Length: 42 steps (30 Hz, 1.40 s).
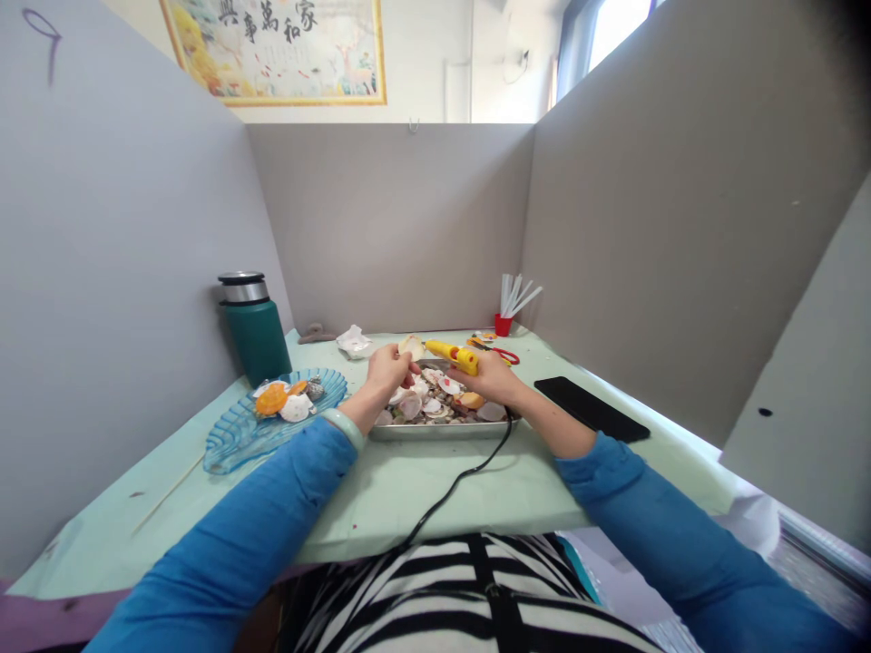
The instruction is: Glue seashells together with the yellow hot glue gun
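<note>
Yellow glue gun (pixel 455 355) in right hand (pixel 491 378), above shell tray (pixel 442 430).

green flask (pixel 257 331) left; black phone (pixel 591 409) right; red cup (pixel 503 325) behind.

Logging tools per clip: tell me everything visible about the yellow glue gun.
The glue gun is a small yellow plastic tool with a darker tip, lying roughly level with its nozzle pointing left toward the left hand. The right hand grips its handle end, which hides the trigger. It hovers over the metal tray of shells. A black cord runs from under the right hand across the green table cover toward the person. Whether glue is coming out is too small to tell.
</note>
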Tool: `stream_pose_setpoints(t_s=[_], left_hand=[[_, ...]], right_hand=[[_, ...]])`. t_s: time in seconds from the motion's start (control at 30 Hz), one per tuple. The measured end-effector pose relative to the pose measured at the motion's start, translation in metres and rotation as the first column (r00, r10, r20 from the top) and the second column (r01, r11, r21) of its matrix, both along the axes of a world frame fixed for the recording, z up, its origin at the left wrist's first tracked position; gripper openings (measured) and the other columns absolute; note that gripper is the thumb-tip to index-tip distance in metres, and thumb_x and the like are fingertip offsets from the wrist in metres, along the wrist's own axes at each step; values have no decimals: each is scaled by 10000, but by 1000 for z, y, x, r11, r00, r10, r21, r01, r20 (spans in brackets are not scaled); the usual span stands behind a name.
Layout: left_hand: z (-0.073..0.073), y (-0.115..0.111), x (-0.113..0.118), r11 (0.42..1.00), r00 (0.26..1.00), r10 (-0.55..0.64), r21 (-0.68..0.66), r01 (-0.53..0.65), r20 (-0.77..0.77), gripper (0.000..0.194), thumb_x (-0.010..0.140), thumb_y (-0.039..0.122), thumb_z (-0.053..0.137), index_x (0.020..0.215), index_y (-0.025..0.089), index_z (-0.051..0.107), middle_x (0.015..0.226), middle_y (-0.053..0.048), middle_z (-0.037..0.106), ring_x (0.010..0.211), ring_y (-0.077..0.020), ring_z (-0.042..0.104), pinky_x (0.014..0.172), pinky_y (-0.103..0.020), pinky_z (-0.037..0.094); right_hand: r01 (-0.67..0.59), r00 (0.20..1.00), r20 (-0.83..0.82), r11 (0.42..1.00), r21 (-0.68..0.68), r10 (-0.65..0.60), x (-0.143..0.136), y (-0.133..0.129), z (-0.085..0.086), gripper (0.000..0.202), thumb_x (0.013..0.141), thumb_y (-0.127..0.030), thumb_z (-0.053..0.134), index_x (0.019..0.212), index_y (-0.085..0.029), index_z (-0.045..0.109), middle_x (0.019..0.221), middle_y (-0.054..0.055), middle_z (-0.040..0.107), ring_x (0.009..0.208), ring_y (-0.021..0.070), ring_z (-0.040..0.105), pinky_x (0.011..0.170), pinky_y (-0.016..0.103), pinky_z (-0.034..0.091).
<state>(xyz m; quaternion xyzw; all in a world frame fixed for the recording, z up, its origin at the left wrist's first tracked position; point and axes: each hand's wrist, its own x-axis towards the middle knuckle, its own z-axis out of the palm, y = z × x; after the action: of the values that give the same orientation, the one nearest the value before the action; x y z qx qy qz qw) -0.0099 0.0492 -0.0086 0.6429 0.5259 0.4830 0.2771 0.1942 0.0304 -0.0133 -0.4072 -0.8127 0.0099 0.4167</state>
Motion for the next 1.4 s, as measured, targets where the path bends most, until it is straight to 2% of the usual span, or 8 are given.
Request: stream_pose_setpoints(t_s=[0.63,0.8,1.0,1.4], left_hand=[[5,-6,3,998,995,32,-44,-36,-90,107,751,147,435,797,130,530,684,-51,679,395,-75,526,422,-176,420],[2,-2,0,999,974,-12,-33,4,-228,129,765,161,429,797,138,552,690,-39,691,411,-69,539,438,-161,416],[2,-4,1,997,960,-71,-51,60,-272,114,774,188,446,794,143,549,675,-35,690,391,-77,538,408,-164,393],[1,-1,2,999,996,-23,-38,20,-87,120,744,153,435,790,124,542,670,-56,683,385,-71,519,421,-172,422]], right_hand=[[13,1000,-6,1000,0,-13,1,2,-1,267,763,-421,568,708,-161,596,610,-8,566,579,125,487,545,221,328],[-12,1000,-11,1000,3,12,0,1,-1,265,760,-420,579,722,-158,597,611,-9,563,581,123,487,542,218,329],[-28,999,-20,1000,5,28,0,1,0,255,767,-413,578,699,-167,581,571,-13,537,570,125,477,522,217,324],[3,1000,-14,1000,6,-3,0,2,-2,246,760,-399,587,701,-160,577,611,-2,567,576,126,487,538,223,328]])
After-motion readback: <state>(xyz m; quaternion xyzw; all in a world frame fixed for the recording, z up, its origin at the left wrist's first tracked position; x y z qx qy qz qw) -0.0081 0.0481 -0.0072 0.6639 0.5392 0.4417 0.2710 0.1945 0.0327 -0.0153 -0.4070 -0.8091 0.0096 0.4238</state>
